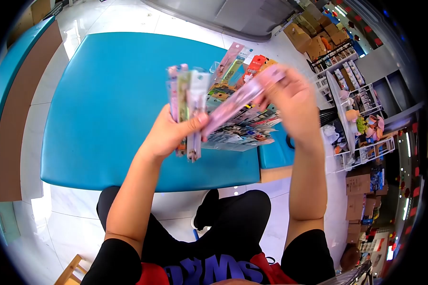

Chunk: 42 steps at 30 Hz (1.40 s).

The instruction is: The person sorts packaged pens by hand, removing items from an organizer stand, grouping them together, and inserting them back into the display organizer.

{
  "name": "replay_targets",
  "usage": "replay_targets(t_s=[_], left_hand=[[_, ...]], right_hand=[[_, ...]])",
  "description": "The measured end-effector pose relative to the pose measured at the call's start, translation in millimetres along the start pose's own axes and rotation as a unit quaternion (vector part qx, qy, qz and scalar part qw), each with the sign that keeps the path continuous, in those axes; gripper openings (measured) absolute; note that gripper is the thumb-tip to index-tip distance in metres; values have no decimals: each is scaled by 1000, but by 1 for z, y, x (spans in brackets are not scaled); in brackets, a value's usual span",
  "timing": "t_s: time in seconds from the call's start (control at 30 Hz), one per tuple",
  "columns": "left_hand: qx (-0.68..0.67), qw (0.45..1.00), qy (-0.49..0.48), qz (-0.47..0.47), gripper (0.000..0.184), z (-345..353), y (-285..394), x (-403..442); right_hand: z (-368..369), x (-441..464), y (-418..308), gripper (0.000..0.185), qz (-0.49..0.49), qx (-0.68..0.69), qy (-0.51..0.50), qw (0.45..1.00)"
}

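Observation:
My left hand (166,135) is closed around several slim, clear-wrapped packets (197,92), pink, green and white, held upright in a small fan. What lies inside the wrappers is too blurred to name. Between the fingers and thumb of my right hand (292,97) is the top end of one long pink packet (240,100). It slants down to the left, and its lower end meets my left thumb. Just beyond and below it, a clear holder (233,146) stands on the blue padded surface (114,104), filled with rows of similar colourful packets (230,71).
Another blue-topped bench (14,90) runs along the left. At the right are white wire racks (361,104) with goods and several cardboard boxes (359,197). A wooden stool (70,270) shows at the lower left. My legs (218,228) are below the table edge.

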<state>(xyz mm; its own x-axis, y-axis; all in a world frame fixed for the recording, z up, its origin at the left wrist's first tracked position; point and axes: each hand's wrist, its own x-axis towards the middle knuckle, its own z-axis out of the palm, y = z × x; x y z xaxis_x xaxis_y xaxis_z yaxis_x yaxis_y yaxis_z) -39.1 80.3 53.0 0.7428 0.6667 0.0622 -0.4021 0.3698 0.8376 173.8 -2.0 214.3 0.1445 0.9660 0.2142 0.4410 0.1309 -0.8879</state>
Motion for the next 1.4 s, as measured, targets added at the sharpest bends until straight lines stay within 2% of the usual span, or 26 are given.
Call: replay_targets(t_s=[0.13, 0.27, 0.53, 0.63, 0.73, 0.83, 0.93, 1.0, 1.03, 1.07, 1.17, 1.2, 1.3, 1.4], left_hand=[[-36, 993, 74, 82, 42, -11, -1, 9], [-50, 992, 86, 72, 48, -13, 6, 6], [-187, 981, -2, 46, 47, -21, 1, 7], [-203, 978, 4, 45, 46, -16, 2, 6], [-172, 984, 29, 44, 42, -8, 6, 3], [-135, 989, 51, 31, 38, -2, 12, 2], [-115, 993, 39, 9, 38, -3, 9, 2], [-107, 994, 20, 9, 39, -2, 9, 2], [-103, 994, 11, 14, 39, 1, 11, 1], [-100, 995, 1, 19, 38, 5, 13, 0], [-79, 997, 10, 13, 38, 9, 13, -2], [-75, 997, 10, 17, 38, 8, 11, -1], [-67, 997, 18, 24, 40, 6, 6, 2], [-68, 996, 46, 20, 44, 4, 7, 4]], right_hand=[[-37, 39, -18, 18, -158, -88, 66, 981], [-45, 57, -26, 20, -151, -184, 53, 970], [-4, 68, 7, 18, -92, -250, -36, 963], [9, 69, 11, 17, -168, -395, -34, 903], [8, 78, 29, 20, -371, -520, 37, 768], [15, 78, 28, 25, -415, -516, 141, 736], [36, 52, 21, 30, -370, -352, 94, 854], [57, 27, 16, 29, -168, -230, 17, 959], [64, 20, 15, 29, -59, -161, -21, 985], [67, 18, 19, 25, -63, -162, -32, 984], [64, 17, 12, 20, 19, -107, -45, 993], [61, 19, 17, 17, -9, -89, -46, 995], [30, 32, 2, 17, 8, -17, -25, 1000], [-16, 51, -8, 21, -134, -59, 33, 989]])
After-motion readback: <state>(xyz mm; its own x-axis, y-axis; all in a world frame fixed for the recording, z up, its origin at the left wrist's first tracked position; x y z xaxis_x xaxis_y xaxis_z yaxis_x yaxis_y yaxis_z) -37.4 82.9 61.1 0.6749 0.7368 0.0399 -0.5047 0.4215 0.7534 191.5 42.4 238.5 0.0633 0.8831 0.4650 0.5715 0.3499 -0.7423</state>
